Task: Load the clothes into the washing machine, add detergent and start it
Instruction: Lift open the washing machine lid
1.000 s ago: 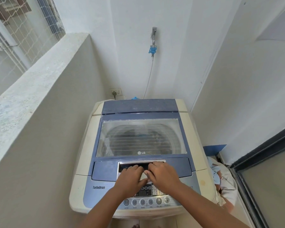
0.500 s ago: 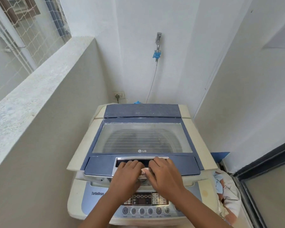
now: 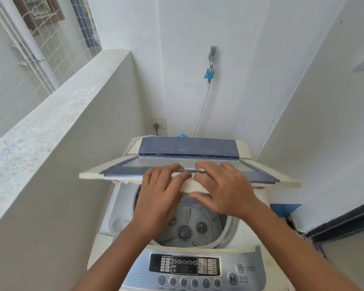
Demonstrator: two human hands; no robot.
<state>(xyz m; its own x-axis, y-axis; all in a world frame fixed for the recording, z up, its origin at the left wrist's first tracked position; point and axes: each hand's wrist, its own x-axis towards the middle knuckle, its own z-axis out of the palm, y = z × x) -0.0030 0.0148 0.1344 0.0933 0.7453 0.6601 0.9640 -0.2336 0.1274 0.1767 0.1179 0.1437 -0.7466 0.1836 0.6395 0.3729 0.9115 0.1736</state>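
We held the lid (image 3: 189, 172) half-raised, left hand (image 3: 162, 194) and right hand (image 3: 225, 192) gripping its front edge; the drum (image 3: 189, 225) was empty, so loading, detergent and starting remained.

The washing machine (image 3: 259, 276) is smooth, slightly glossy plastic; its lid (image 3: 135, 169) has a clear pane; the ledge (image 3: 51, 114) looks rough, matt concrete.

I had just the one head view, wide-angle, looking forward and steeply down from right above the washing machine (image 3: 189, 206). It sat close over the machine's near edge, facing the wall behind it, with both forearms entering from below.
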